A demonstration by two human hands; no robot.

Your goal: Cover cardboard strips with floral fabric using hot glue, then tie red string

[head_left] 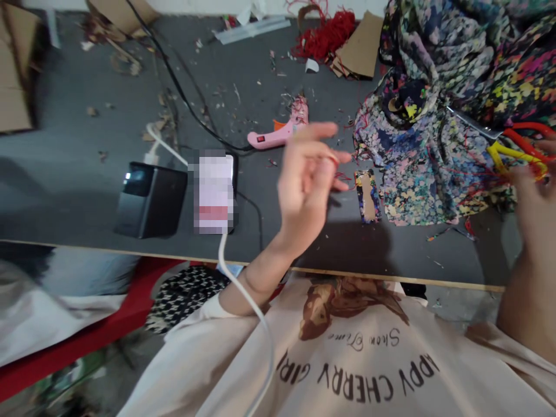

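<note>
My left hand (306,188) is over the middle of the table, thumb pressed to a finger on a thin red thread (333,157), the other fingers partly stretched. Just right of it lies a small rectangular piece (368,196), floral at the edges and tan in the middle. At the right edge, my right hand (532,208), blurred and partly cut off, has its fingers at the handles of scissors (516,139) with red and yellow grips. The metal blades rest on a floral fabric (425,179) spread beneath.
A pink glue gun (271,139) with a black cord lies behind my left hand. Left of it are a phone (215,194) on a white cable and a dark power bank (152,200). Red thread (328,37), cardboard (360,46) and scraps lie at the back.
</note>
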